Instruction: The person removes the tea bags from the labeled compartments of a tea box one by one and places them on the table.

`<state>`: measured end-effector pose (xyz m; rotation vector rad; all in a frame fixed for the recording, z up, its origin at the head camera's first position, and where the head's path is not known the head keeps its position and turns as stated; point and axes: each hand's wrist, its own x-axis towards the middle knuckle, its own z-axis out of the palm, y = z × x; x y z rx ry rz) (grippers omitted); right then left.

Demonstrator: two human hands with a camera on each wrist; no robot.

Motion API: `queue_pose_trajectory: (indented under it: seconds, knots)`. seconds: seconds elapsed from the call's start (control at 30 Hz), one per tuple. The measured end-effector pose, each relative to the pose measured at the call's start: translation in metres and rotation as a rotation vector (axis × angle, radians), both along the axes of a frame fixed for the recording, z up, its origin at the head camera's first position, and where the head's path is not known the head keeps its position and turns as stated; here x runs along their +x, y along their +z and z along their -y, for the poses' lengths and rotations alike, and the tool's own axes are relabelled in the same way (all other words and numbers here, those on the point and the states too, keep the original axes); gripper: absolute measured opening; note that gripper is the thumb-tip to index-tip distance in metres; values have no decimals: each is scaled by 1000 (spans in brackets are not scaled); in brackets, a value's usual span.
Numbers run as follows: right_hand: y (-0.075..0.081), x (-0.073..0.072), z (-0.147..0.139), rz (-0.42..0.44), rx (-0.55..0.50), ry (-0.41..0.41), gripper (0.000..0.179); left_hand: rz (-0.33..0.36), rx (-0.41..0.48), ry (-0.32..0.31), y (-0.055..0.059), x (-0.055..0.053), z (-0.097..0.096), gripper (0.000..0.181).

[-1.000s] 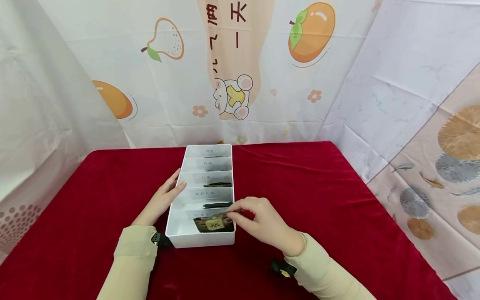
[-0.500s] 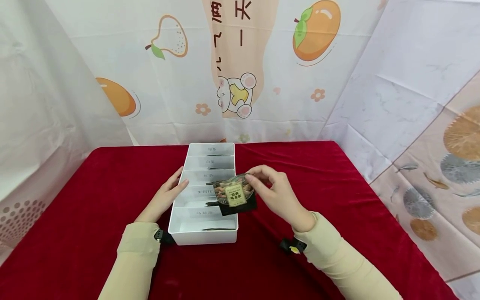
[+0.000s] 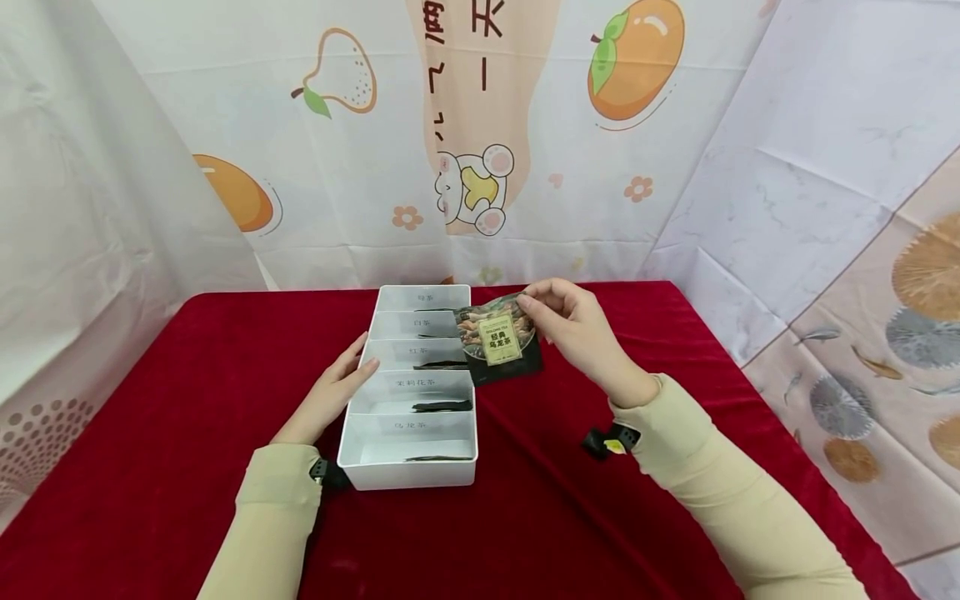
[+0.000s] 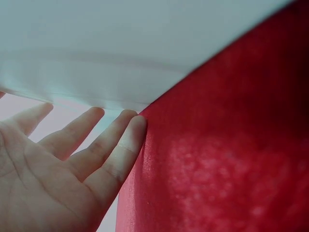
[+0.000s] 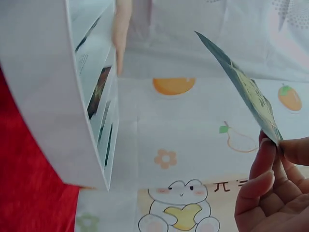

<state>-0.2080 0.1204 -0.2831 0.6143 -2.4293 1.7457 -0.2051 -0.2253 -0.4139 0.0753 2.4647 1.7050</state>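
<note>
A dark oolong tea sachet (image 3: 498, 340) with a yellow label hangs from my right hand (image 3: 581, 337), whose thumb and fingers pinch its upper right corner. It hovers above the right edge of a long white divided box (image 3: 408, 477). In the right wrist view the sachet (image 5: 246, 92) appears nearly edge-on, apart from the box. My left hand (image 3: 327, 402) rests along the box's left side, thumb at the rim. Its fingers look straight in the left wrist view, with their tips (image 4: 137, 123) at the box wall. Dark sachets (image 3: 442, 407) lie at the right of the compartments.
The box stands on a table with a red cloth (image 3: 172, 433). Each compartment's back wall carries a printed label (image 3: 415, 383). A patterned white curtain (image 3: 337, 192) hangs behind the table, and another curtain (image 3: 862, 375) hangs at the right.
The right hand has lifted the oolong sachet out of the nearest compartment, moving it up, away and slightly right. The left hand has stayed at the box's side.
</note>
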Motion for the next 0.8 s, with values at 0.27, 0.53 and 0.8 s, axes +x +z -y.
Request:
queue_pose_trajectory:
  seconds: [0.27,0.53,0.8]
  knots:
    - [-2,-24,1,54,35,-8,23,-1,-24,7,1,-2,1,71]
    - [-18,-53,-4,208,-16,-56,26,5,-33,17,0,-4,0,72]
    - [-46,-78,-11,323,-15,-94,25,6,-20,9,-3,-2,0,71]
